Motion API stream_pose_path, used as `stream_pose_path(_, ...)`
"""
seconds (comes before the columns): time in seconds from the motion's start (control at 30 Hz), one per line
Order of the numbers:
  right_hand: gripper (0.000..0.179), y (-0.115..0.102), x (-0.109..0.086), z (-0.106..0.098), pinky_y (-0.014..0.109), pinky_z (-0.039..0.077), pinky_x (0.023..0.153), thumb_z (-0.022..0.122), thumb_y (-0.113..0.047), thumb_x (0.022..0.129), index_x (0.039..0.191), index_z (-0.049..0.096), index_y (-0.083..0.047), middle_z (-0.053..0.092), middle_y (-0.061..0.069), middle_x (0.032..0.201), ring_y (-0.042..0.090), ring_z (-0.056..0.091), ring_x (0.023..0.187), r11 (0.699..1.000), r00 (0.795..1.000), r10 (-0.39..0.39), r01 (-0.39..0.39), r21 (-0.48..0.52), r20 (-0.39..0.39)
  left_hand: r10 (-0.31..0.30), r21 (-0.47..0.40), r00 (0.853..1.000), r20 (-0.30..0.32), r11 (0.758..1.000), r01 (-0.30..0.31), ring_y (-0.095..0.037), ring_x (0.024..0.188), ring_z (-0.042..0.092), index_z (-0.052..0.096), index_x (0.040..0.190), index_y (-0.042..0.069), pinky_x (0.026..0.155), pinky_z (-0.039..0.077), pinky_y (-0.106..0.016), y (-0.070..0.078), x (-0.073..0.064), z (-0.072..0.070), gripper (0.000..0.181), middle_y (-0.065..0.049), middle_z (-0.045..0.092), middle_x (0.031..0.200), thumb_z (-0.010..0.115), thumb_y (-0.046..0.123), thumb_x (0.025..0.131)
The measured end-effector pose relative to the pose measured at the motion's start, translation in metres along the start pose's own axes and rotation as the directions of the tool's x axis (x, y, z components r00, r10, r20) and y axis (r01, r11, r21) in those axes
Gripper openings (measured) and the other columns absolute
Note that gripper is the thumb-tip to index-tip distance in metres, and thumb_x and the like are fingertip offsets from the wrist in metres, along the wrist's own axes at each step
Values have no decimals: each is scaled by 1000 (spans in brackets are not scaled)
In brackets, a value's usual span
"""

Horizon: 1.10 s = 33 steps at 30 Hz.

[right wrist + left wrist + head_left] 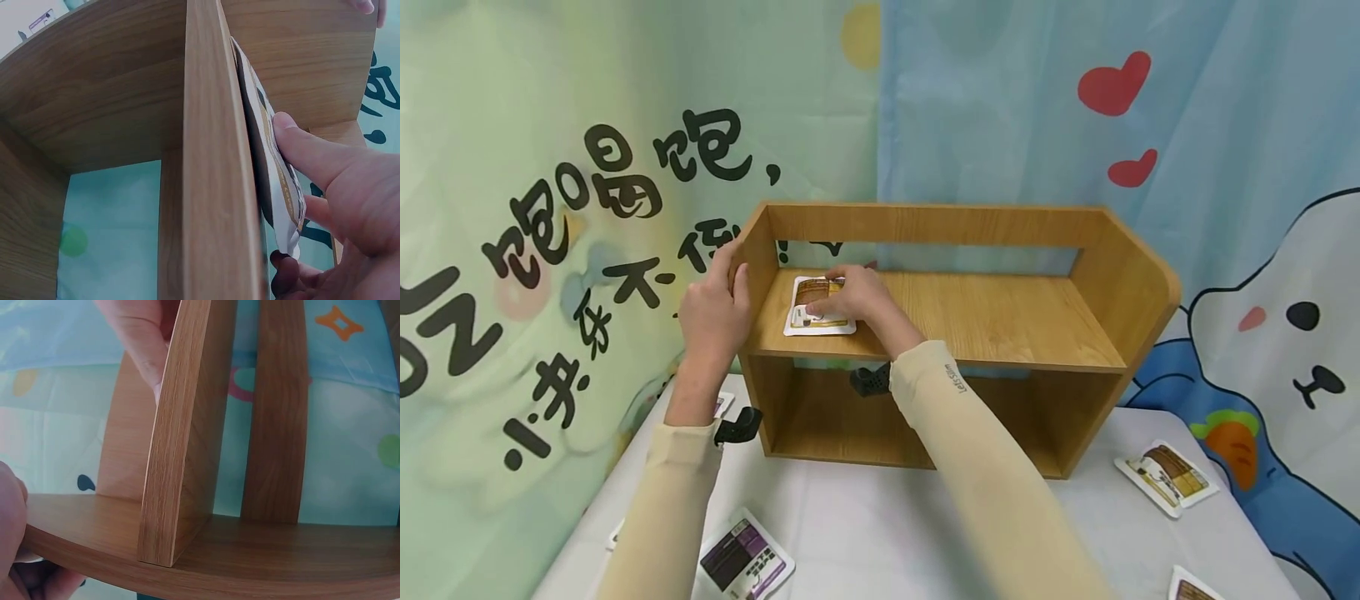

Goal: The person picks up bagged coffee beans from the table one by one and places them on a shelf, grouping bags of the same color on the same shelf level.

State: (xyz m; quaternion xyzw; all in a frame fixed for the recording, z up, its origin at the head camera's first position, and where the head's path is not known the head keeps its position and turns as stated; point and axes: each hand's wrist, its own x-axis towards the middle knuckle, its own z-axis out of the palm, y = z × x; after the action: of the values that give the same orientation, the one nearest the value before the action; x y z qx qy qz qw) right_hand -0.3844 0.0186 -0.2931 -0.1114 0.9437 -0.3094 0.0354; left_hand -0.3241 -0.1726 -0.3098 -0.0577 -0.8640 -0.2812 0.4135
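A two-tier wooden shelf (1000, 312) stands on the white-covered table. On the left end of its upper board lies a flat white packet (801, 321) with a brown and yellow label. My right hand (872, 300) pinches this packet: the thumb presses its printed face, and the fingers are round its far side in the right wrist view. With my left hand (711, 312) I hold the shelf's left side panel (760, 250), fingers on both sides of its edge. In the left wrist view that hand shows only partly at the lower left.
A purple-labelled packet (747, 558) lies on the table (842, 517) at the front left. Brown-labelled packets (1168, 475) overlap at the right, and another packet (1193, 587) is cut off by the bottom edge. Printed curtains (985, 100) hang behind the shelf.
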Motion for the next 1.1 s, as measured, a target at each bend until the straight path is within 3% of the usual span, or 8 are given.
stream_pose_path(0.43, 74, 2, -4, 5, 41, 38, 101, 78, -46, 79, 140, 52, -14, 50, 11, 141, 30, 45, 127, 1000, 999, -18, 19, 6, -33, 3, -3, 1000, 10, 1000, -3, -26, 45, 43, 50, 139, 14, 45, 35, -36, -1, -3, 2, 37, -19, 66, 91, 46, 24, 104)
stream_pose_path(0.7, 77, 3, -12, 0, 44, 34, 103, 73, -45, 83, 146, 43, -13, 35, 18, 148, 33, 30, 136, 999, 999, -16, 19, 47, -50, 13, 6, 1000, -18, 1000, -12, -27, 46, 46, 51, 136, 13, 44, 34, -37, -1, -1, 2, 35, -19, 66, 89, 46, 24, 103)
stream_pose_path(0.93, 57, 15, -36, -13, 44, 40, 96, 66, -40, 91, 139, 52, -12, 43, 15, 138, 31, 43, 124, 998, 985, -18, 27, 50, -170, 8, 11, 1000, -23, 1000, -8, -26, 45, 40, 52, 136, 13, 44, 31, -36, 0, -1, 1, 35, -12, 51, 60, 47, 23, 103)
stream_pose_path(1.1, 46, 33, -65, -24, 45, 42, 91, 64, -36, 92, 131, 59, -11, 50, 10, 130, 28, 51, 113, 990, 964, -78, 104, 92, -252, 5, 9, 1000, -25, 1000, -5, -23, 44, 37, 52, 137, 13, 43, 29, -35, 1, -2, 0, 36, -10, 47, 57, 47, 23, 103)
